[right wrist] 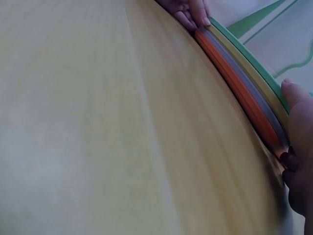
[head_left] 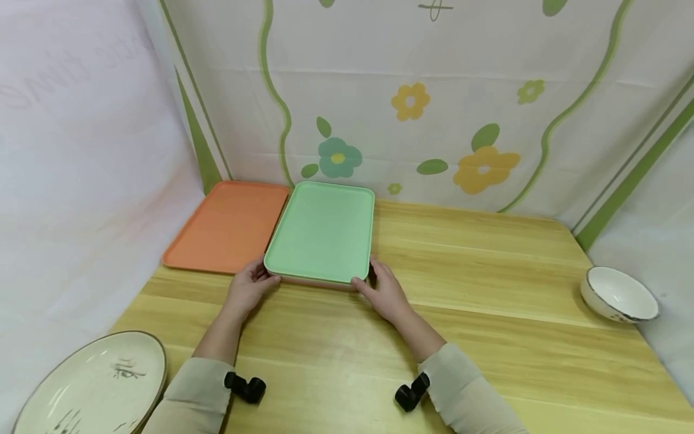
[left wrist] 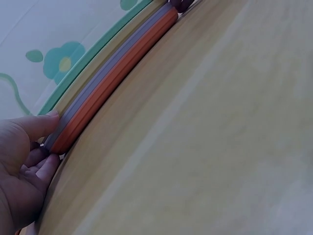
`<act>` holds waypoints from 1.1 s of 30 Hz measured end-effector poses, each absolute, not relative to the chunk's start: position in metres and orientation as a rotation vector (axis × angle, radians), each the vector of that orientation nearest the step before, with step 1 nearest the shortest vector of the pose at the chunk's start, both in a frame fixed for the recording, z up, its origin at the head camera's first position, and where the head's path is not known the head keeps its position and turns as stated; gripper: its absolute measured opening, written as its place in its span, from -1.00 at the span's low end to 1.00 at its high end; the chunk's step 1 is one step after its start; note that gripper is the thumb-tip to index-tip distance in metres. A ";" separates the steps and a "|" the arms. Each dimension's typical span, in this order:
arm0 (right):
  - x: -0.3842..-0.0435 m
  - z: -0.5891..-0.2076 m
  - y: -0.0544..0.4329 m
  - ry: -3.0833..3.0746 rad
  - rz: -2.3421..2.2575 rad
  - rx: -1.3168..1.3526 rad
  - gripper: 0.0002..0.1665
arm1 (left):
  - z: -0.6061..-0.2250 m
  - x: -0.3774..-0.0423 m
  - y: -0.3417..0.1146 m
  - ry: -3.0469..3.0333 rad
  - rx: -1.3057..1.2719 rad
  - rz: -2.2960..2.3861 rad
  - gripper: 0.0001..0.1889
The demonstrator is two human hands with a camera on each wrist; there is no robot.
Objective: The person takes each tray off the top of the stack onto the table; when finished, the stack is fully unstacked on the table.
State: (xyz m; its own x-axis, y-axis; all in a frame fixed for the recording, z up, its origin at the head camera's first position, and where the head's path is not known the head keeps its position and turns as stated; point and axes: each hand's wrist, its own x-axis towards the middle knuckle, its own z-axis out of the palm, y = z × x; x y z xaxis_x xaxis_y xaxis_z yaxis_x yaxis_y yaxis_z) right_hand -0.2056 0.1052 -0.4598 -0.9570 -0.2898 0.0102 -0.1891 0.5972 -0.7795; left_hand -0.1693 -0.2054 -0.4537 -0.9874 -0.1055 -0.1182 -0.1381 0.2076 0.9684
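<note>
A stack of rectangular trays lies on the table, with a light green tray [head_left: 325, 232] on top. From the side, a yellow tray [left wrist: 78, 88], a purple-grey tray [left wrist: 101, 83] and orange at the bottom [left wrist: 93, 110] show beneath it. My left hand [head_left: 249, 288] grips the stack's near left corner, thumb against the front edge and fingers at the side and low down. At the near right corner my right hand [head_left: 384, 290] holds it likewise, its thumb [right wrist: 289, 90] by the green rim. The fingertips under the stack are partly hidden.
Left of the stack, close beside it, a separate orange tray [head_left: 228, 226] lies flat. A white bowl [head_left: 620, 295] stands at the table's right edge. An oval patterned plate [head_left: 97, 383] sits at the near left. A flowered cloth [head_left: 363, 90] hangs behind the wooden table [head_left: 488, 283].
</note>
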 end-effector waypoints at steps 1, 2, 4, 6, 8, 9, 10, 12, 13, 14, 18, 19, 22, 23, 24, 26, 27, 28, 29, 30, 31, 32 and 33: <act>-0.205 -0.459 0.104 2.701 -1.311 -0.411 0.04 | -0.453 -0.169 -0.206 2.421 -0.244 1.946 -0.25; -0.205 -0.459 0.104 2.699 -1.323 -0.411 0.04 | -0.453 -0.169 -0.206 2.423 -0.245 1.946 -0.26; -0.205 -0.457 0.102 2.697 -1.351 -0.405 0.03 | -0.453 -0.168 -0.206 2.429 -0.252 1.940 -0.26; -0.204 -0.456 0.101 2.691 -1.381 -0.386 0.01 | -0.453 -0.167 -0.207 2.429 -0.254 1.943 -0.26; -0.204 -0.454 0.100 2.678 -1.429 -0.379 0.00 | -0.453 -0.167 -0.207 2.427 -0.256 1.948 -0.27; -0.203 -0.453 0.100 2.674 -1.450 -0.373 0.00 | -0.453 -0.167 -0.207 2.425 -0.256 1.951 -0.26; -0.203 -0.451 0.099 2.665 -1.475 -0.367 0.00 | -0.453 -0.167 -0.207 2.425 -0.255 1.954 -0.26; -0.203 -0.449 0.098 2.647 -1.522 -0.354 -0.01 | -0.454 -0.167 -0.207 2.425 -0.252 1.954 -0.27; -0.203 -0.449 0.097 2.635 -1.547 -0.348 -0.01 | -0.455 -0.167 -0.207 2.425 -0.251 1.953 -0.27; -0.203 -0.448 0.096 2.621 -1.574 -0.339 -0.02 | -0.455 -0.167 -0.207 2.425 -0.250 1.953 -0.27; -0.203 -0.439 0.093 2.485 -1.723 -0.302 -0.03 | -0.456 -0.167 -0.207 2.423 -0.245 1.957 -0.28; -0.203 -0.438 0.092 2.429 -1.765 -0.278 -0.02 | -0.456 -0.167 -0.207 2.422 -0.244 1.958 -0.28; -0.205 -0.434 0.088 2.287 -1.877 -0.201 -0.02 | -0.455 -0.167 -0.206 2.424 -0.242 1.953 -0.28; -0.206 -0.432 0.087 2.231 -1.918 -0.180 -0.04 | -0.455 -0.167 -0.206 2.426 -0.241 1.952 -0.28; -0.206 -0.431 0.086 2.180 -1.954 -0.162 -0.06 | -0.455 -0.168 -0.206 2.426 -0.242 1.954 -0.28; -0.210 -0.434 0.085 2.088 -2.036 -0.158 -0.09 | -0.454 -0.168 -0.206 2.423 -0.238 1.958 -0.28; -0.211 -0.433 0.084 2.039 -2.070 -0.159 -0.10 | -0.454 -0.168 -0.205 2.418 -0.237 1.962 -0.28; -0.211 -0.432 0.084 1.993 -2.095 -0.159 -0.10 | -0.454 -0.169 -0.205 2.415 -0.236 1.964 -0.28; -0.211 -0.432 0.084 1.948 -2.117 -0.157 -0.10 | -0.454 -0.169 -0.205 2.412 -0.236 1.969 -0.28; -0.211 -0.432 0.085 1.920 -2.129 -0.156 -0.10 | -0.454 -0.169 -0.205 2.409 -0.237 1.969 -0.28; -0.211 -0.432 0.086 1.878 -2.148 -0.147 -0.09 | -0.454 -0.169 -0.205 2.407 -0.237 1.968 -0.28; -0.211 -0.432 0.086 1.849 -2.162 -0.141 -0.09 | -0.455 -0.169 -0.205 2.406 -0.239 1.966 -0.28; -0.211 -0.432 0.087 1.817 -2.179 -0.133 -0.09 | -0.455 -0.169 -0.205 2.408 -0.240 1.962 -0.28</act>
